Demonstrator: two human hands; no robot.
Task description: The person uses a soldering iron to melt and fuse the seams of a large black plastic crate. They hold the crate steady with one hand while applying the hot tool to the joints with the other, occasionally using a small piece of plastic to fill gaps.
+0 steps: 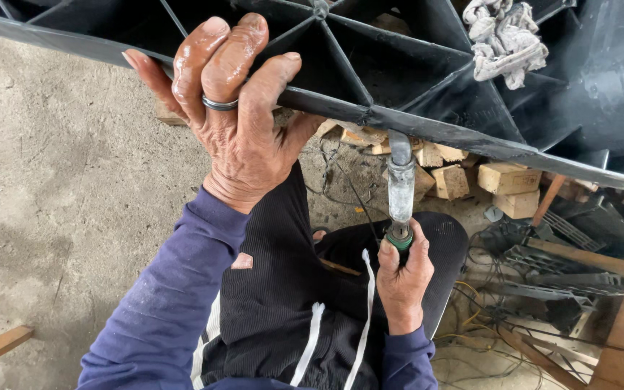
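Here, the rim of a black ribbed plastic panel (pixel 427 130) is gripped by the left hand (pixel 236 119), fingers wrapped tight. A grimy tool w/ green collar (pixel 400 191) is clamped in the right hand (pixel 404 278), tip pressed to the rim's underside. A dirty rag (pixel 505 37) lies on the panel; wood blocks (pixel 507 180) are scattered on the concrete floor (pixel 59 188) below.

The big black ribbed plastic panel (pixel 427 79) looks smooth with a dull sheen. The grey, worn metal tool shaft (pixel 401 189) is scuffed and matt, ending in a green plastic collar (pixel 399 239). A crumpled, off-white cloth rag (pixel 503 40) looks soft and grimy. The pale sawn wooden blocks (pixel 507 177) are rough (unfinished), and the grey concrete floor (pixel 59 166) is coarse and dusty.
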